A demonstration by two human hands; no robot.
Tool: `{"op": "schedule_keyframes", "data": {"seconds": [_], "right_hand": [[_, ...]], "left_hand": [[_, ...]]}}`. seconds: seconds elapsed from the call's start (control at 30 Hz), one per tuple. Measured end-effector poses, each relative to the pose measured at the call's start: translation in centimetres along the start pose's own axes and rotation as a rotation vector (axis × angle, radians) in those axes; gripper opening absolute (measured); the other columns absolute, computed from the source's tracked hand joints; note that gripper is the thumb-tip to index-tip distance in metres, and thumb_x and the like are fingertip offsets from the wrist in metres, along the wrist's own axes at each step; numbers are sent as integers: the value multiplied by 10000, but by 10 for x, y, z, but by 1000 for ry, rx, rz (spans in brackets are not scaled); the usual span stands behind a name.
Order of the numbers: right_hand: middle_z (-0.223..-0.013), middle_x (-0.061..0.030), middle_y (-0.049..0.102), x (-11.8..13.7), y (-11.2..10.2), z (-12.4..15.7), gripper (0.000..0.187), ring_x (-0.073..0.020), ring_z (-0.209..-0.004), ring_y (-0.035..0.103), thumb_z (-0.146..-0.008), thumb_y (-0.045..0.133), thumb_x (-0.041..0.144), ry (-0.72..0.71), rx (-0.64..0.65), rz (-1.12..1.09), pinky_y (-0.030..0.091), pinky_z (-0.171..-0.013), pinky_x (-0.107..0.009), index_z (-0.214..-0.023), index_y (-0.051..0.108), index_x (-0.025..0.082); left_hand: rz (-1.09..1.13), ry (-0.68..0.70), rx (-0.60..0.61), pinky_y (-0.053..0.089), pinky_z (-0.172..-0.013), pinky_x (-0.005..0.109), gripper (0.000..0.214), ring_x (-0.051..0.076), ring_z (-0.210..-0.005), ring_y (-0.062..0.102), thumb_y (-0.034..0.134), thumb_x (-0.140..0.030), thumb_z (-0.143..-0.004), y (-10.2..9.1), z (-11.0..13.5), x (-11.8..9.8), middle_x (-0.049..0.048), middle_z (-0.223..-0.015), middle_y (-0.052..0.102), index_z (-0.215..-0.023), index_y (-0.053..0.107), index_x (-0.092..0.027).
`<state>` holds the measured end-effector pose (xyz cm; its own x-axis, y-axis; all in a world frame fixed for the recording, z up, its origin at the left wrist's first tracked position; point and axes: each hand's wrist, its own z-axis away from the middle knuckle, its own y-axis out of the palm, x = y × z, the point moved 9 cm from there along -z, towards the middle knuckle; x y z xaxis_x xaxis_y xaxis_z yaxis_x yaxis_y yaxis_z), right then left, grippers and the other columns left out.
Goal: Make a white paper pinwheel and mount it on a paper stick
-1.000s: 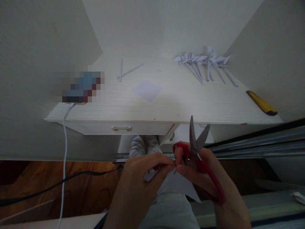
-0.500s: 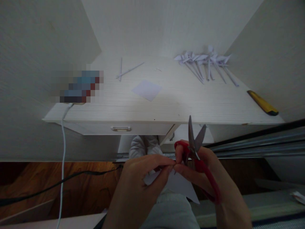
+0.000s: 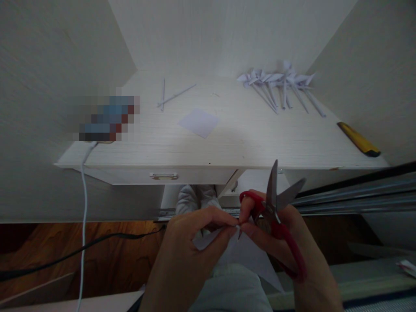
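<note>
Above my lap a piece of white paper [image 3: 248, 260] is pinched at its upper part by the fingertips of both hands. My left hand [image 3: 201, 242] is closed, thumb and forefinger pressed on the paper. My right hand [image 3: 273, 234] grips the same spot with its fingertips while red-handled scissors [image 3: 271, 212] hang on its fingers. Their blades point up and away from me, spread apart, with nothing between them. The exact fold or cut under the fingertips is hidden. On the desk beyond lies a white paper square [image 3: 199, 123].
On the white desk [image 3: 146, 149] lie two thin paper sticks [image 3: 177, 94], several paper pinwheels on sticks [image 3: 282, 82] and a yellow-black cutter [image 3: 357, 139]. A blurred-out device [image 3: 108, 119] with a white cable [image 3: 85, 208] is at left. A drawer [image 3: 130, 177] sits below.
The scissors have tilted to the right in my right hand, and their blades stand wider apart. The paper's lower corner has shifted right and down. Both hands keep their pinch.
</note>
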<state>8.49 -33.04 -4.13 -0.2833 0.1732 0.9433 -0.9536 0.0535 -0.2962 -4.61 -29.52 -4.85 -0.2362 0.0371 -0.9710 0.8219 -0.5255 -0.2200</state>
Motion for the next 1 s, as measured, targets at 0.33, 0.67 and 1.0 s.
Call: {"op": "schedule_keyframes", "data": {"seconds": [0.33, 0.67, 1.0], "right_hand": [[-660, 29, 601, 0, 3, 2, 83, -125, -589, 555, -762, 646, 170, -68, 7, -9, 431, -549, -227, -707, 597, 209], [-646, 36, 590, -2, 4, 0, 96, -114, -582, 546, -755, 638, 161, -51, 10, 38, 401, -512, -213, -698, 577, 210], [-667, 37, 603, -2, 4, -2, 94, -115, -586, 546, -760, 661, 152, -83, 24, 74, 444, -579, -228, -724, 594, 208]], "left_hand": [[99, -58, -19, 528, -632, 210, 85, 139, -683, 696, 711, -154, -769, 2, 0, 8, -28, -739, 747, -805, 696, -229], [100, -81, -23, 490, -615, 186, 178, 112, -684, 690, 725, -175, -781, 3, -1, 12, -67, -732, 738, -920, 648, -255], [120, -41, -44, 512, -687, 196, 202, 102, -719, 657, 715, -105, -758, 1, -4, 11, -63, -768, 702, -891, 647, -241]]}}
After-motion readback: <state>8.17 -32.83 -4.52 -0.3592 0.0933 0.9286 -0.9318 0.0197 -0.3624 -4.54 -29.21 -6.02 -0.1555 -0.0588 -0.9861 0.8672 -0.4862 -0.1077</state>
